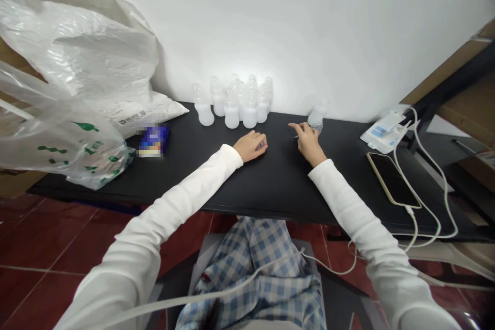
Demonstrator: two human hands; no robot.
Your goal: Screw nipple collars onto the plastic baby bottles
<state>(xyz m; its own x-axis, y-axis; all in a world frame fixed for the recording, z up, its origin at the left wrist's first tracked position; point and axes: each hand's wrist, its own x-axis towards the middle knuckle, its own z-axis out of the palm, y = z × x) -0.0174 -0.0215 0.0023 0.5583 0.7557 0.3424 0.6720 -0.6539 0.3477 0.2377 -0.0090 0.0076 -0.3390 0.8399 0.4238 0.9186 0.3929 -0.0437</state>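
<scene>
My left hand (pixel 251 146) rests on the black table with its fingers curled in. A small glossy bit shows between those fingers, too small to name. To the right, my right hand (pixel 308 143) reaches down to the tabletop, one finger pointing left and the others bent. Something clear shows at its fingers, partly hidden. Just behind it is a whitish, translucent bottle (pixel 317 114), blurred against the wall. Several white bottles with clear domed tops (pixel 249 110) stand upright in a group by the wall, beyond my left hand.
Plastic bags (pixel 77 62) bulge over the table's left side, beside a blurred blue packet (pixel 153 140). At the right lie a phone (pixel 393 180) on a charging cable and a white power strip (pixel 384 131). White cables loop over the right edge and across my lap.
</scene>
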